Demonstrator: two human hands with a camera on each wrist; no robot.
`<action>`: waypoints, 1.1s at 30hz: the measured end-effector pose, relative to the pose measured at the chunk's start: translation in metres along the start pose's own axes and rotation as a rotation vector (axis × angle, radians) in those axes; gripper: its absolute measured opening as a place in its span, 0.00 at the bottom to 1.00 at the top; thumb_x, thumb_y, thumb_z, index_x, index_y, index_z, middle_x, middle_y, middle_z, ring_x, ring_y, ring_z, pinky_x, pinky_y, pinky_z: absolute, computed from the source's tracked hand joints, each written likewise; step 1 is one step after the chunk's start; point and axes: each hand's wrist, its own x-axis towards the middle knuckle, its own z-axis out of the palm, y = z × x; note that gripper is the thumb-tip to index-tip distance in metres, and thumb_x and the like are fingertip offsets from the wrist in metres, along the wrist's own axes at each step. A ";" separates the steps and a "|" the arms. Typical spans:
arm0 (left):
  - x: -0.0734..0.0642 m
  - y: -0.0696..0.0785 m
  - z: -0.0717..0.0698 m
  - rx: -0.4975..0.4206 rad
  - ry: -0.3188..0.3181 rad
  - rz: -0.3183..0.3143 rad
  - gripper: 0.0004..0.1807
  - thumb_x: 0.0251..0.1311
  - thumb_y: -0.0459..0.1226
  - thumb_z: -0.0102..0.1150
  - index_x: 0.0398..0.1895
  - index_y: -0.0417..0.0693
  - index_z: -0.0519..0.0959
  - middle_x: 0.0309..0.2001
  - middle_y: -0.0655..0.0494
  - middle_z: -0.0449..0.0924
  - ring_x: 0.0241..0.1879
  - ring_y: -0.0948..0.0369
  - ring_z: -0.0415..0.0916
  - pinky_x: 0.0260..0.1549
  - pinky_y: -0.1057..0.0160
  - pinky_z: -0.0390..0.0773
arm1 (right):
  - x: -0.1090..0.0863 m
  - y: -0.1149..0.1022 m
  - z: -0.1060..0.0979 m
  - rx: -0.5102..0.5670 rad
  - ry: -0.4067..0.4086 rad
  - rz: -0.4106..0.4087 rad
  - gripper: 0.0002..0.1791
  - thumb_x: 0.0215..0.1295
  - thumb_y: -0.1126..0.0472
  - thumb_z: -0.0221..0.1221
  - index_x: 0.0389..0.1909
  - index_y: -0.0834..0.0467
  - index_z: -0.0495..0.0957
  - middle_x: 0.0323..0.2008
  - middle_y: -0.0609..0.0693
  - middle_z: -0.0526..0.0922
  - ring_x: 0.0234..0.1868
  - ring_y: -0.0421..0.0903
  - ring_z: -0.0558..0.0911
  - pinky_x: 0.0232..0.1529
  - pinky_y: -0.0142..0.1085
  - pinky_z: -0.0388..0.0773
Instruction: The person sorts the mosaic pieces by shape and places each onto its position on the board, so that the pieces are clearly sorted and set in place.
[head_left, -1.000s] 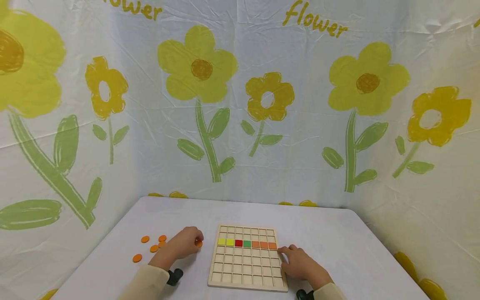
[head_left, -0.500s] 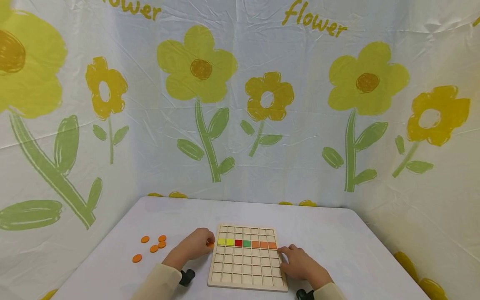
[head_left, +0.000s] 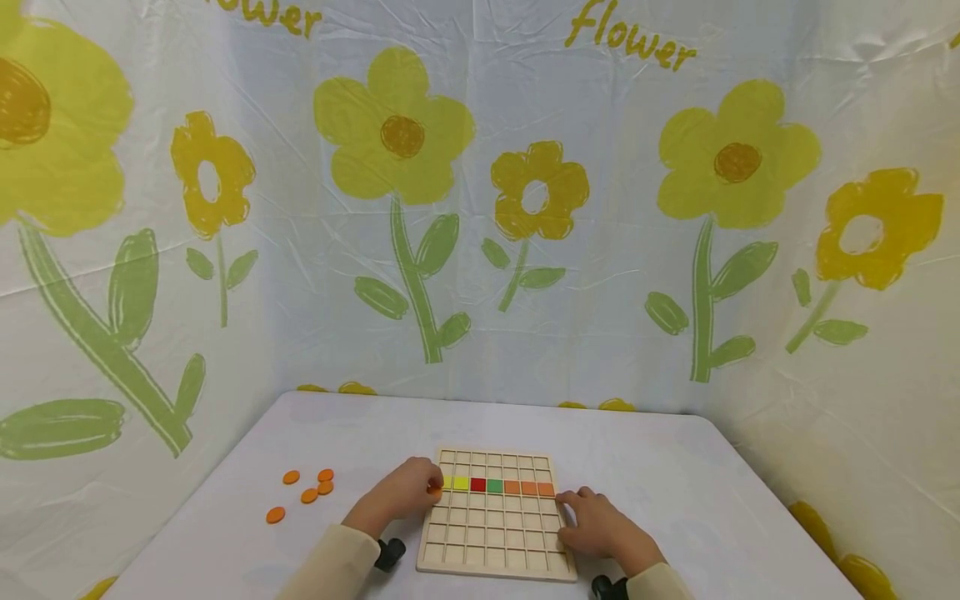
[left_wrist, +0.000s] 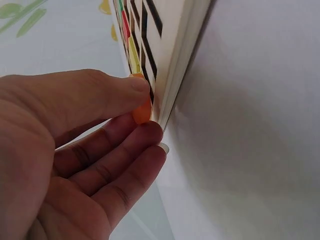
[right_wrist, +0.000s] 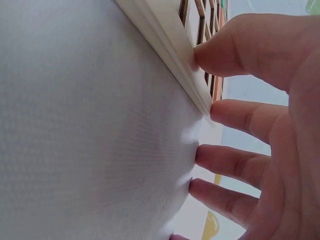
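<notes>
While the left hand (head_left: 401,493) pinches an orange disc (head_left: 435,494) between thumb and fingertips, the right hand (head_left: 600,525) sits across the wooden grid board (head_left: 495,518) from it. Clock centred on the board, 12 being the far side: left hand at 9, disc right at that edge; whether it touches the wood I can't tell from where I stand. Right hand at 3, fingers apart, thumb on the board's rim, index against its side, next two fingertips on the white tabletop (head_left: 637,450). Tile row runs from 9 to 3, a little toward 12 of centre: yellow tiles (head_left: 461,483) (two, one partly behind the left hand), red tile (head_left: 477,485), green tile (head_left: 495,487), three orange tiles (head_left: 528,489). Five loose orange discs (head_left: 309,496) lie at 9, beyond the left hand, well apart from the board. Cream sleeves (head_left: 333,567) on both arms. Flower-print backdrop (head_left: 585,333) behind, at 12.
</notes>
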 end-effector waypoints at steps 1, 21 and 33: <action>0.001 0.000 0.001 -0.005 -0.001 0.001 0.05 0.56 0.34 0.64 0.36 0.45 0.83 0.34 0.59 0.77 0.34 0.62 0.71 0.41 0.57 0.78 | 0.000 0.000 0.000 -0.001 0.000 -0.001 0.27 0.54 0.55 0.62 0.57 0.56 0.75 0.56 0.59 0.75 0.56 0.63 0.74 0.55 0.60 0.71; 0.002 0.010 0.003 -0.001 -0.033 0.018 0.06 0.55 0.34 0.65 0.37 0.45 0.84 0.34 0.61 0.79 0.36 0.63 0.72 0.44 0.57 0.78 | 0.002 0.003 0.001 0.016 -0.008 0.009 0.28 0.56 0.52 0.63 0.58 0.54 0.75 0.56 0.58 0.74 0.56 0.62 0.74 0.55 0.60 0.71; 0.002 0.008 0.005 -0.011 -0.041 0.035 0.06 0.55 0.33 0.65 0.36 0.45 0.85 0.34 0.61 0.79 0.36 0.64 0.72 0.44 0.57 0.78 | 0.003 0.004 0.003 0.026 -0.014 0.017 0.28 0.55 0.52 0.63 0.58 0.55 0.75 0.55 0.59 0.75 0.56 0.62 0.74 0.56 0.61 0.70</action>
